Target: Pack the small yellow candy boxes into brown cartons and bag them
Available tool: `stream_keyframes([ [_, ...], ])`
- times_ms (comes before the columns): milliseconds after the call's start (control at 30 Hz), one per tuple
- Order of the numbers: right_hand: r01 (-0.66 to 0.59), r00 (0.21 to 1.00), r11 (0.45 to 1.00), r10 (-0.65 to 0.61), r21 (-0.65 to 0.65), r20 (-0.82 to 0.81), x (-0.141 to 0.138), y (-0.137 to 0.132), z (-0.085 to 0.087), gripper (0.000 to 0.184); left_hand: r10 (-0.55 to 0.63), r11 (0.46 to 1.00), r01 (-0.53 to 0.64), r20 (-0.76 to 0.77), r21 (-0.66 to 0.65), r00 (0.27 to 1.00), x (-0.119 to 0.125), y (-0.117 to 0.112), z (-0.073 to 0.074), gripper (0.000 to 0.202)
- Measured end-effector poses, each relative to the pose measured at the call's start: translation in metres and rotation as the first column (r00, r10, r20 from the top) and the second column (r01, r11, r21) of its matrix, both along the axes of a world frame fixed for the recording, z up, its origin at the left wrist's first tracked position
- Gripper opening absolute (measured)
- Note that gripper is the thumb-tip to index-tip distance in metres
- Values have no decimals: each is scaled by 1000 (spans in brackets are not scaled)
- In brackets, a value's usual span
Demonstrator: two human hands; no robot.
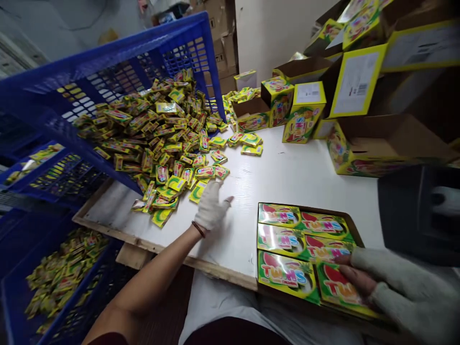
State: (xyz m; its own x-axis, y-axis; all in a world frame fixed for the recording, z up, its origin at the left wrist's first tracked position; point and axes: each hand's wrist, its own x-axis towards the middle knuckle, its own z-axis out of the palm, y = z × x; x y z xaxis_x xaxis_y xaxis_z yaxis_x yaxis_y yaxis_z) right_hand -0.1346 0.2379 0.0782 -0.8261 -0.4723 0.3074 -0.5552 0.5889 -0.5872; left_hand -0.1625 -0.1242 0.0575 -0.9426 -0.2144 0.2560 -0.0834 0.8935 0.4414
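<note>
My left hand (pixel 212 207), in a white fingerless glove, reaches across the white table (pixel 287 177) with fingers stretched out, its fingertips at the edge of a heap of small yellow-green candy packs (pixel 168 139). It holds nothing. My right hand (pixel 391 287), also gloved, rests with flat fingers on the near right pack in an open brown carton (pixel 355 229). The carton holds several "TWINS" packs (pixel 287 239) laid flat in rows.
A tilted blue plastic crate (pixel 108 62) spills the heap onto the table. More blue crates (pixel 53 282) with packs stand at the lower left. Yellow printed boxes (pixel 305 115) and open cartons (pixel 388 143) crowd the far right. A dark machine (pixel 420 211) sits at the right.
</note>
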Motion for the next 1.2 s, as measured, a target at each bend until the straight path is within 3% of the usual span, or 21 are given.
stream_keyframes([
  [33,-28,999,1000,28,3,-43,4,-5,-6,28,134,990,-132,59,-44,989,-4,-22,-4,39],
  [100,-74,982,997,79,31,-171,11,-15,-11,31,277,960,-270,107,-81,955,-8,-56,-10,33],
  [200,-51,945,992,85,114,-315,15,-24,-13,31,313,950,-308,138,-55,940,-5,-79,-17,32],
  [300,-1,933,981,70,193,-352,13,-28,-13,34,240,967,-249,158,44,958,0,-71,-22,31],
  [367,13,941,969,72,248,-331,11,-30,-12,33,156,975,-178,156,136,975,2,-52,-19,33],
  [433,39,953,956,53,292,-299,11,-32,-12,29,32,947,-63,101,316,994,3,-27,-10,38],
  [500,82,956,944,15,319,-292,15,-34,-12,26,-81,834,70,-5,547,997,5,2,3,43],
  [567,107,954,940,-5,324,-299,20,-34,-13,26,-164,649,176,-90,740,982,9,33,19,47],
  [667,77,975,952,-10,297,-221,25,-31,-14,26,-300,404,209,-87,891,950,16,74,42,48],
  [733,75,987,978,-45,193,-153,25,-28,-10,20,-415,334,185,-32,924,909,21,97,56,46],
  [800,144,977,989,-138,26,-161,21,-25,0,17,-527,381,205,30,902,850,26,115,68,42],
  [867,198,949,975,-217,-105,-229,14,-22,15,38,-627,449,289,68,845,776,32,130,78,35],
  [933,101,954,987,-131,-122,-269,6,-19,31,40,-717,463,403,66,790,694,38,142,85,30],
  [1000,-45,978,994,25,-95,-205,-5,-18,42,23,-754,489,479,78,729,652,39,147,84,34],
  [1033,-73,989,994,61,-82,-137,-10,-17,44,20,-735,536,495,89,684,672,36,145,81,36],
  [1100,2,1000,999,-1,-51,27,-19,-17,42,28,-605,690,481,66,541,794,22,129,69,36],
  [1167,128,979,992,-127,5,161,-26,-18,33,34,-415,852,403,-39,333,909,-4,97,52,31],
  [1200,164,967,986,-167,32,193,-27,-19,26,35,-352,912,361,-79,194,933,-19,75,44,32],
])
